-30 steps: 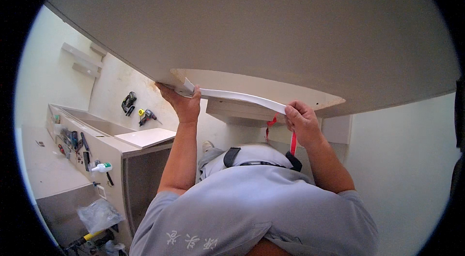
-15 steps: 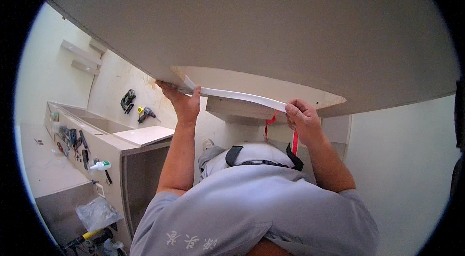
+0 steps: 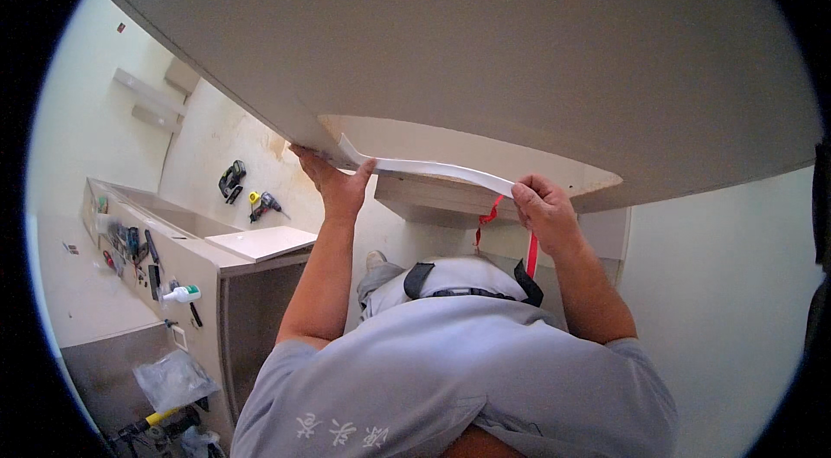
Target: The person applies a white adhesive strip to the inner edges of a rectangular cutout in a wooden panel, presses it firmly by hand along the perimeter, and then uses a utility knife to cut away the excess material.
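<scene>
A large beige panel (image 3: 519,42) fills the top, with an elongated cutout (image 3: 467,143) near its lower edge. A bowed white strip (image 3: 441,170) runs along the cutout's near edge, its left end bent upward. My left hand (image 3: 338,190) holds the panel's edge and the strip near that end, thumb on the strip. My right hand (image 3: 544,214) pinches the strip farther right, near the cutout's right part. Red tape (image 3: 489,214) dangles in a twisted length below the strip, and more hangs straight beside my right hand.
At left stands a cabinet carcass (image 3: 216,311) with a loose white board (image 3: 260,241), hand tools and a white bottle (image 3: 180,293) on top. A black power tool (image 3: 232,181) and a drill (image 3: 268,207) lie beyond it. A plastic bag (image 3: 173,380) sits lower left. A pale wall (image 3: 710,285) rises at right.
Both hands and the strip sit slightly farther right in the picture, and the panel's edge has shifted a little with the view. The hold on the strip looks the same.
</scene>
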A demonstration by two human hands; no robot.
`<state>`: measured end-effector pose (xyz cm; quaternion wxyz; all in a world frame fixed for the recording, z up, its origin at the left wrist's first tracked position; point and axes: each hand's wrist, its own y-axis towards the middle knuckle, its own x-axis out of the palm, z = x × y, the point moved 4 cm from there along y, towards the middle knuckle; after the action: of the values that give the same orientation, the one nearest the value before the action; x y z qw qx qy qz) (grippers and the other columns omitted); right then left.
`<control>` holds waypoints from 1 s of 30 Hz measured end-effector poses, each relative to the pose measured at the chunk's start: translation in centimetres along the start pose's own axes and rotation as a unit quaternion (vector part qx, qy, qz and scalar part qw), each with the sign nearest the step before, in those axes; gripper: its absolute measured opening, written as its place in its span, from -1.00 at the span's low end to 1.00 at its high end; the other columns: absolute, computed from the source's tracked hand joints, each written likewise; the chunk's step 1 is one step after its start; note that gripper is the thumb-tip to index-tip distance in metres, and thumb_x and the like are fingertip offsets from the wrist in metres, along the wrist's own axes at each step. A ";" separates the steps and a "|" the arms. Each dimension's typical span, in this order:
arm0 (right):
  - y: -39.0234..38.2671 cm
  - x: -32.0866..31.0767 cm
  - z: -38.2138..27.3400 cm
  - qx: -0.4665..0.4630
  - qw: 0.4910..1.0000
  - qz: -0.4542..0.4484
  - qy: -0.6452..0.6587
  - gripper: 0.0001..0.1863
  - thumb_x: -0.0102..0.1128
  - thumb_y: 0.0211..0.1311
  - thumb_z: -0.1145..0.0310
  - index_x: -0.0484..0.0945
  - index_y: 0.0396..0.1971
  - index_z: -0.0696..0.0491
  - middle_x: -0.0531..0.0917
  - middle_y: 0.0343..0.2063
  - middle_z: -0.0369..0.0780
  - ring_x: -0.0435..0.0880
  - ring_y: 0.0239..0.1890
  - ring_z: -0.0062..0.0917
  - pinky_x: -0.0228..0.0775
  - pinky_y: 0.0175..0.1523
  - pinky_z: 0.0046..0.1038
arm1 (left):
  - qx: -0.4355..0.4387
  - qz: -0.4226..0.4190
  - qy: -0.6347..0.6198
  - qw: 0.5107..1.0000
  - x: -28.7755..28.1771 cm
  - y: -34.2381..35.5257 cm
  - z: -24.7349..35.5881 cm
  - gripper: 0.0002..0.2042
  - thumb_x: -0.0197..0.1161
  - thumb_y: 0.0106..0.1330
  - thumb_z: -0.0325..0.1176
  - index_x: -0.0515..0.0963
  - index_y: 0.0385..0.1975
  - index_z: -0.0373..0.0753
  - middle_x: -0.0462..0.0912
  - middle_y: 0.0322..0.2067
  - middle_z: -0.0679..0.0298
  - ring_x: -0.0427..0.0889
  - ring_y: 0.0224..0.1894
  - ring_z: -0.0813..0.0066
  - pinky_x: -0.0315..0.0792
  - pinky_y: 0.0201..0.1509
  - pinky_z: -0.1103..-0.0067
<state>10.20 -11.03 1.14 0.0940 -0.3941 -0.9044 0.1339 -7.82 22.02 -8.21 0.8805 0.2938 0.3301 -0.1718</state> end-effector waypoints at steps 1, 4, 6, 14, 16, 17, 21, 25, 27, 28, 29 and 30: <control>0.1 -0.2 0.4 0.003 1.000 0.001 0.011 -0.79 0.19 0.49 0.23 0.54 -0.30 0.05 0.43 -0.58 -0.45 0.33 -0.62 -0.76 0.14 -0.54 -0.63 | -0.009 0.002 -0.013 1.000 0.1 0.1 0.0 0.46 0.62 0.02 -0.09 -0.71 0.47 -0.28 -0.47 0.52 -0.25 -0.28 0.57 -0.26 -0.21 0.61 0.01; 0.2 -0.2 0.4 0.008 1.000 0.004 0.005 -0.80 0.19 0.49 0.25 0.54 -0.30 0.05 0.42 -0.58 -0.45 0.31 -0.62 -0.77 0.12 -0.54 -0.63 | -0.030 0.015 -0.040 0.999 0.7 0.0 0.1 0.47 0.62 0.01 -0.06 -0.71 0.47 -0.25 -0.48 0.53 -0.23 -0.29 0.58 -0.26 -0.22 0.61 0.01; 0.1 -0.1 0.3 0.007 1.000 0.007 -0.004 -0.81 0.18 0.49 0.25 0.54 -0.30 0.05 0.42 -0.58 -0.46 0.30 -0.62 -0.77 0.11 -0.55 -0.63 | -0.030 0.029 -0.050 0.998 1.2 0.1 0.3 0.48 0.62 0.01 -0.06 -0.73 0.47 -0.26 -0.47 0.54 -0.22 -0.29 0.58 -0.26 -0.24 0.61 0.02; 0.2 -0.7 1.3 0.005 0.999 0.036 -0.014 -0.80 0.17 0.49 0.26 0.54 -0.30 0.06 0.42 -0.58 -0.46 0.30 -0.62 -0.78 0.10 -0.55 -0.63 | 0.084 -0.013 -0.030 0.996 -2.0 -7.7 -0.1 -0.04 0.39 0.24 -0.23 -0.07 0.50 -0.50 0.05 0.45 -0.32 0.03 0.49 -0.33 -0.06 0.57 0.02; 0.0 -0.3 1.2 0.007 0.999 0.039 -0.036 -0.80 0.17 0.49 0.25 0.54 -0.29 0.07 0.42 -0.58 -0.46 0.31 -0.61 -0.79 0.11 -0.54 -0.64 | 0.206 -0.085 -0.022 0.975 -3.0 -8.5 2.6 -0.11 0.39 0.19 -0.29 0.07 0.48 -0.45 0.21 0.41 -0.21 0.21 0.45 -0.21 0.12 0.53 0.10; -0.1 -0.3 1.2 0.008 0.998 0.041 -0.047 -0.80 0.17 0.48 0.25 0.55 -0.28 0.07 0.43 -0.57 -0.46 0.31 -0.60 -0.79 0.11 -0.54 -0.64 | 0.237 -0.117 -0.024 0.964 -3.3 -8.0 4.1 -0.13 0.38 0.19 -0.30 0.08 0.48 -0.43 0.21 0.42 -0.20 0.22 0.45 -0.19 0.14 0.53 0.13; 0.1 -0.7 1.9 0.001 0.999 0.040 -0.029 -0.78 0.18 0.47 0.23 0.57 -0.28 0.09 0.44 -0.55 -0.45 0.33 -0.56 -0.77 0.14 -0.50 -0.61 | 0.223 -0.187 -0.007 0.957 -2.1 -4.6 7.3 -0.19 0.30 0.22 -0.37 0.10 0.49 -0.38 0.20 0.46 -0.14 0.21 0.51 -0.04 0.15 0.56 0.21; -0.2 -0.3 1.5 0.008 0.996 0.058 -0.067 -0.72 0.18 0.46 0.18 0.60 -0.28 0.12 0.47 -0.52 -0.44 0.36 -0.49 -0.73 0.20 -0.42 -0.54 | 0.224 -0.225 0.147 0.937 -0.7 -4.0 6.9 -0.24 0.22 0.23 -0.43 0.16 0.48 -0.37 0.20 0.49 -0.04 0.19 0.55 0.10 0.15 0.57 0.26; -0.3 -0.5 1.4 0.012 0.995 0.063 -0.076 -0.71 0.18 0.45 0.18 0.61 -0.27 0.13 0.48 -0.52 -0.42 0.37 -0.48 -0.72 0.22 -0.42 -0.53 | 0.249 -0.218 0.174 0.927 -0.5 -4.2 6.5 -0.26 0.20 0.23 -0.45 0.19 0.48 -0.36 0.22 0.49 -0.01 0.20 0.55 0.14 0.21 0.54 0.26; -0.2 -0.6 1.6 0.012 0.995 0.063 -0.074 -0.71 0.18 0.45 0.18 0.61 -0.27 0.14 0.49 -0.52 -0.42 0.38 -0.48 -0.72 0.23 -0.41 -0.52 | 0.258 -0.230 0.175 0.922 -0.4 -4.1 6.1 -0.27 0.19 0.23 -0.45 0.20 0.48 -0.35 0.22 0.49 -0.01 0.21 0.54 0.13 0.24 0.53 0.27; -0.3 -0.8 1.8 0.011 0.995 0.063 -0.073 -0.70 0.18 0.45 0.17 0.61 -0.27 0.14 0.49 -0.52 -0.41 0.39 -0.47 -0.71 0.24 -0.41 -0.52 | 0.266 -0.241 0.176 0.916 -0.4 -3.9 5.7 -0.28 0.18 0.24 -0.45 0.21 0.47 -0.34 0.23 0.49 -0.01 0.21 0.54 0.13 0.27 0.51 0.28; -0.2 -0.8 1.8 0.008 0.995 0.065 -0.078 -0.70 0.19 0.45 0.17 0.62 -0.28 0.14 0.50 -0.52 -0.40 0.40 -0.47 -0.71 0.25 -0.40 -0.51 | 0.275 -0.250 0.181 0.911 -0.5 -3.7 5.7 -0.29 0.18 0.24 -0.45 0.22 0.47 -0.34 0.23 0.49 -0.01 0.22 0.54 0.13 0.30 0.49 0.29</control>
<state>10.08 -12.10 -0.58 0.0177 -0.4394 -0.8804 0.1777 -7.31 15.65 -5.90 0.6183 0.4581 0.4859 -0.4145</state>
